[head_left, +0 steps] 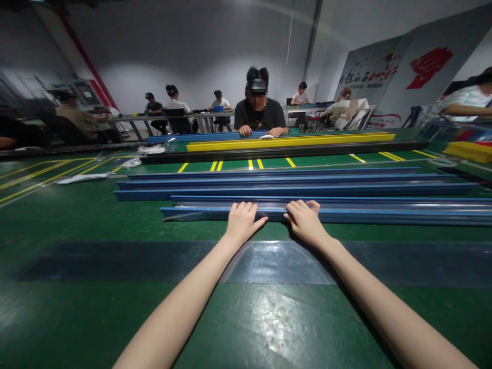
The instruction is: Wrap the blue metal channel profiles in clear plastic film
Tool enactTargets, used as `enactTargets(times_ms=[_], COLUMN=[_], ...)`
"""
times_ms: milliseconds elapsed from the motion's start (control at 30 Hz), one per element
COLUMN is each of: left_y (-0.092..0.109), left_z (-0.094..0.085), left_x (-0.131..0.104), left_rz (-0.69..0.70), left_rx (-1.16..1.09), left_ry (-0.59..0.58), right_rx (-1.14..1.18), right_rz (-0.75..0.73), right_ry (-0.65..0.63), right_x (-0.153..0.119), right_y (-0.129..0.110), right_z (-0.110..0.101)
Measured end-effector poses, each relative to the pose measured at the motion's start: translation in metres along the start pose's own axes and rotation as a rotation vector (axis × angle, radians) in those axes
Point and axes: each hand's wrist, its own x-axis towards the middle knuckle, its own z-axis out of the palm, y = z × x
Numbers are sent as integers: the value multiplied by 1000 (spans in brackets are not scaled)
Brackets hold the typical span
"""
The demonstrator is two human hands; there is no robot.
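A long blue channel strip (384, 214) lies across the green table in front of me, with a clear film showing along its trough. My left hand (243, 221) grips its near edge, fingers curled over the top and thumb along the front face. A short way to the right, my right hand (305, 219) holds the same edge, fingers bent over it and thumb on the near side. Between me and the channel, a flat transparent plastic strip (154, 259) stretches across the table, partly covered by my forearms.
More blue channel strips (161, 195) lie just beyond. Farther back are a black strip (269, 152), a yellow strip (292, 142) and crumpled clear plastic (151, 148). A co-worker (261, 115) sits across the green table (115, 318); other people sit behind.
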Motion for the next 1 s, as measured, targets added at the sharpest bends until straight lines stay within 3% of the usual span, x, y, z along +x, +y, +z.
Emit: enactTargets(times_ms=[633,833,1000], left_y=[1,3,4], left_z=[-1,-1,-3], left_x=[-1,-2,-2], left_rz=[153,232,257], left_rx=[-30,-13,0], left_ry=[69,86,117], right_rx=[123,-31,-66], right_rz=[10,-58,-9], right_ry=[-127,-318,-380], right_x=[-10,-7,-10], right_y=[14,20,27], right_z=[-13,-34,-45])
